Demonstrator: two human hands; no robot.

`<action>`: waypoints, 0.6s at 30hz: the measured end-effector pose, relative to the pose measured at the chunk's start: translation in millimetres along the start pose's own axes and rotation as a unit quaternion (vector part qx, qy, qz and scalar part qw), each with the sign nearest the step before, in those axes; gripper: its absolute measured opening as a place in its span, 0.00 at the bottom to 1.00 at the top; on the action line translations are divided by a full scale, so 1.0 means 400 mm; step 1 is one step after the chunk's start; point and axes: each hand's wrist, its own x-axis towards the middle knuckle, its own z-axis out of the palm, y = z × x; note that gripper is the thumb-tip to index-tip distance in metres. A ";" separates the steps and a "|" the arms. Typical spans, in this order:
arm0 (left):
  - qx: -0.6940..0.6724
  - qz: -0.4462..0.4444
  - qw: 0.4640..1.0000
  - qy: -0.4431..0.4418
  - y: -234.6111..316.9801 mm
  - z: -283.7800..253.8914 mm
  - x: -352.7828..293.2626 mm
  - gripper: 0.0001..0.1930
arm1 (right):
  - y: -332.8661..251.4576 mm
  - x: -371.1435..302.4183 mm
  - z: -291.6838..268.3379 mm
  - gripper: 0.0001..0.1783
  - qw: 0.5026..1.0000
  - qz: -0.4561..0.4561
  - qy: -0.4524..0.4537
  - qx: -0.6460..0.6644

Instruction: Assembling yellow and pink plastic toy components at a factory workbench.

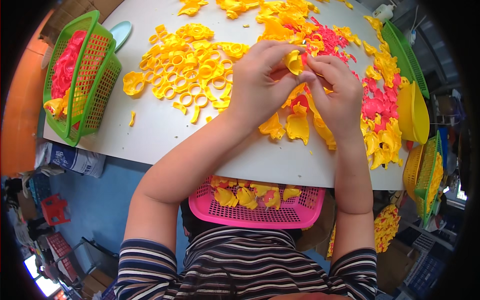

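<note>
Pinching one yellow plastic piece [293, 62] together, both hands [300, 87] hover mid-table [160, 135], clear of edges.

The small yellow piece [293, 62] pinched between the hands is smooth moulded plastic with a slight sheen. The yellow rings [192, 75] and the red pieces [376, 102] scattered about look like the same glossy plastic. The worktop [165, 127] is a matt, pale, smooth sheet. The pink basket [260, 212] and the green basket [92, 75] are perforated plastic mesh. The striped sleeves [150, 267] are soft knitted cloth.
</note>
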 end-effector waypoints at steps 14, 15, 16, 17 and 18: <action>0.005 -0.041 0.995 -0.087 0.022 -0.014 0.005 0.17 | 0.037 -0.012 -0.026 0.11 0.991 0.025 -0.079 0.107; -0.032 -0.039 0.997 -0.052 0.023 -0.010 0.006 0.16 | 0.033 -0.013 -0.023 0.11 0.991 0.025 -0.078 0.107; -0.068 -0.037 0.997 -0.016 0.023 -0.007 0.006 0.15 | 0.029 -0.015 -0.018 0.11 0.991 0.016 -0.074 0.109; -0.067 -0.036 0.997 -0.016 0.024 -0.011 0.007 0.15 | 0.027 -0.016 -0.015 0.11 0.991 0.008 -0.070 0.111; -0.070 -0.054 0.995 -0.041 0.025 -0.018 0.008 0.17 | 0.029 -0.018 -0.013 0.11 0.991 0.008 -0.069 0.111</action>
